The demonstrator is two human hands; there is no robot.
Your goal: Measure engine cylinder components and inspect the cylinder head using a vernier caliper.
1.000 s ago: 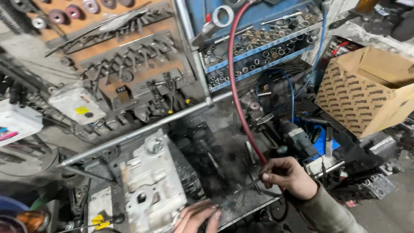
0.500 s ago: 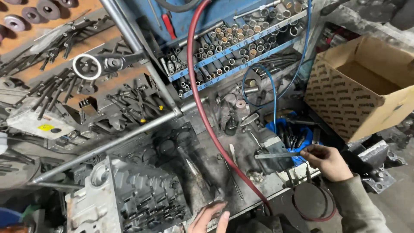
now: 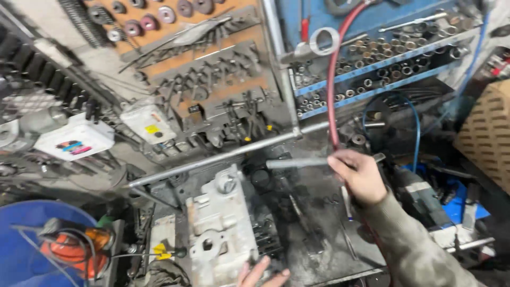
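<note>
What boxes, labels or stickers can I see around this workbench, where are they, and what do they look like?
White box: left, on the cluttered shelf; rectangular, with a small multicoloured sticker on its front.
White box with yellow label: just right of the first; squarish, tilted, one dark spot.
Cardboard box: far right edge; brown, patterned side.
Yellow tags: bottom left, beside the grey metal casting.

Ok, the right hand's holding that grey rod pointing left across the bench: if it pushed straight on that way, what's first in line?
Likely the dark metal parts just past the tip of the grey rod held by the right hand, then the pale engine casting. Depth is unclear; the rod may pass above them.
</note>
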